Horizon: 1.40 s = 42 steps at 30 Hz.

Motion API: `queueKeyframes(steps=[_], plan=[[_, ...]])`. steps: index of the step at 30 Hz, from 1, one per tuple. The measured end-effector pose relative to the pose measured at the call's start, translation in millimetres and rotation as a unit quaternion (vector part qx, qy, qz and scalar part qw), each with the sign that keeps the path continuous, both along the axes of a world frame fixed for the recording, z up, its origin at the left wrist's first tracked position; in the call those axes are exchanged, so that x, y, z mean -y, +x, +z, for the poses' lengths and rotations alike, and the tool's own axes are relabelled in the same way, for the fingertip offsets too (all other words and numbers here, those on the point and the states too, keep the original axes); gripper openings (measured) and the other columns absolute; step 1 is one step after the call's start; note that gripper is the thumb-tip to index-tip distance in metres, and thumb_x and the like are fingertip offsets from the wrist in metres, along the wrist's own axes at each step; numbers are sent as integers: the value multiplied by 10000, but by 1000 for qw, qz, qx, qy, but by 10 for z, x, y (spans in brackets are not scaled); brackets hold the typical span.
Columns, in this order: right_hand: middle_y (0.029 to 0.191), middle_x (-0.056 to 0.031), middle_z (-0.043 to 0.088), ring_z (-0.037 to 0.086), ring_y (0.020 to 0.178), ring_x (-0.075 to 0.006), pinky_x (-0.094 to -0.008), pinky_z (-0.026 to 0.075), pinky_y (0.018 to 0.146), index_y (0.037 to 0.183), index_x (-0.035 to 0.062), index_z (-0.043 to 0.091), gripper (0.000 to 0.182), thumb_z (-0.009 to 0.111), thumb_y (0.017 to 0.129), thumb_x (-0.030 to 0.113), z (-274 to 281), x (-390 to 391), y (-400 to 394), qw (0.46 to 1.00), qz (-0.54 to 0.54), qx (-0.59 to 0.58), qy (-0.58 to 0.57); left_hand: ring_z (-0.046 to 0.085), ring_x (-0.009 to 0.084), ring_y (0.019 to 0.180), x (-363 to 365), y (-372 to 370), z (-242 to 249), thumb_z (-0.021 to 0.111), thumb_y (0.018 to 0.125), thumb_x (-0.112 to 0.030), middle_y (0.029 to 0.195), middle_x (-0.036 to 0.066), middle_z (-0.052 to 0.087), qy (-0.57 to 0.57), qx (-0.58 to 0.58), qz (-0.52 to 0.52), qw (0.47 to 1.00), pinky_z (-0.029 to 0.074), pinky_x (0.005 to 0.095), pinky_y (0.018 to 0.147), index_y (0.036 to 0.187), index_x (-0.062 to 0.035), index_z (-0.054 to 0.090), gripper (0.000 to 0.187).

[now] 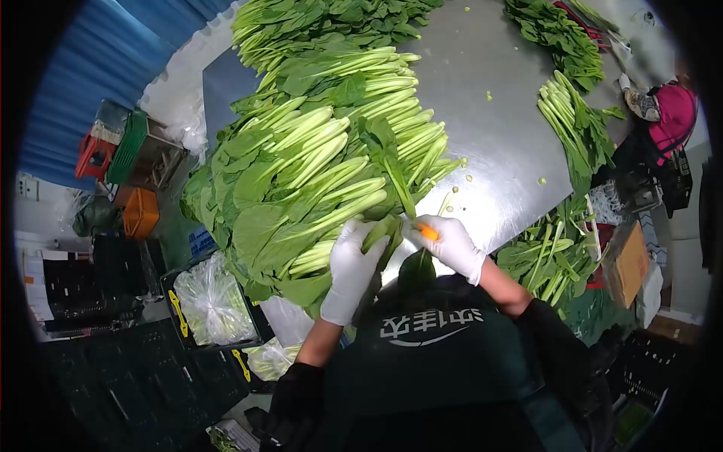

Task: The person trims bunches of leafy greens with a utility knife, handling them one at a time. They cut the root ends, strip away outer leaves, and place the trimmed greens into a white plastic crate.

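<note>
My left hand [352, 265], in a white glove, is closed around the leaves of a leafy green [385, 228] close to my apron. My right hand [449, 247], also gloved, grips a small tool with an orange handle [428, 232]; its working end is hidden. A dark leaf [416, 273] hangs below the right hand. Just beyond my hands lies a big pile of leafy greens [324, 151], its pale stalks pointing right. Another green with a stem [399, 181] rests across the pile's right edge.
The metal table [497, 135] carries small cut bits. More greens [572, 120] lie along its right side, with others in a crate [546, 260] below. A co-worker in pink [670, 117] is at right. Bagged greens [215, 301] sit in a black crate at left.
</note>
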State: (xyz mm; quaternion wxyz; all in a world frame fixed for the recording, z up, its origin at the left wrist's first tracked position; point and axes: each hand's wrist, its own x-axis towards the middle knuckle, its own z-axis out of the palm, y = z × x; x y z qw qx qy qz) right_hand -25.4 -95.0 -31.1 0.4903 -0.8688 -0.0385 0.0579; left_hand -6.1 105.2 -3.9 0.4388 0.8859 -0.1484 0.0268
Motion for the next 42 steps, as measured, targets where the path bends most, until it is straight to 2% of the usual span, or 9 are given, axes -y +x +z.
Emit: queueKeyframes(steps=[7,13,17,21,25,29,32,38,42], plan=[[834,-180,635,612,756,-372,-426,494,679,953,40,602,232,579,848,246,52,-95,114,995,61,-4,-84,584,288,750,45,-14,-82,731,716,-48,816,137,590,-2,0,29,1000,465,341,689,920,7,634,233],[777,-178,634,622,742,-365,-413,490,689,898,64,619,215,604,817,263,-718,51,98,978,118,-99,-138,596,251,758,-266,-119,-182,687,789,-98,830,112,595,61,38,97,993,475,324,688,945,1,628,194],[913,-182,626,620,828,-357,-416,488,732,987,46,594,293,637,796,264,-658,-35,301,988,-40,-87,-123,552,126,795,-548,-91,-300,649,842,-78,876,51,603,-237,-182,179,937,459,261,710,978,10,621,165],[1026,-186,584,605,887,-349,-414,485,766,1120,47,525,428,658,782,275,-820,-121,464,984,-84,3,-159,519,83,671,-368,-60,-126,704,782,-99,788,28,609,-172,-199,189,946,467,244,644,991,-11,615,244],[1007,-210,622,619,871,-366,-429,492,766,1155,35,521,456,660,780,256,-849,-112,446,982,-69,-87,-153,609,193,682,-247,-39,-364,683,786,-186,831,93,647,69,-120,136,981,496,304,654,999,-51,633,257],[863,-131,641,626,714,-281,-338,505,681,1118,31,553,376,655,768,125,-787,124,326,988,-129,-28,74,636,295,769,-155,-164,-954,615,804,-255,930,121,656,141,-40,-37,989,509,397,688,990,-111,661,239],[884,-8,597,519,636,-80,-213,430,563,1141,1,548,338,603,808,10,-259,386,263,889,-182,-66,415,633,270,790,-1,-363,-942,593,807,-212,911,63,640,227,-79,-195,951,500,400,684,934,-170,680,159],[804,2,595,512,641,-53,-188,426,571,1092,-7,596,274,623,820,16,-219,811,137,944,-35,-171,281,622,294,761,20,-485,-769,586,797,-228,868,69,640,169,-84,-254,949,495,396,653,855,-162,675,126],[899,-89,678,631,715,-186,-287,498,671,1080,61,645,273,650,808,81,-687,836,-49,998,56,-1,32,622,326,704,-341,-580,-506,586,815,-280,756,102,641,281,-126,-139,941,489,429,625,777,-128,652,170]])
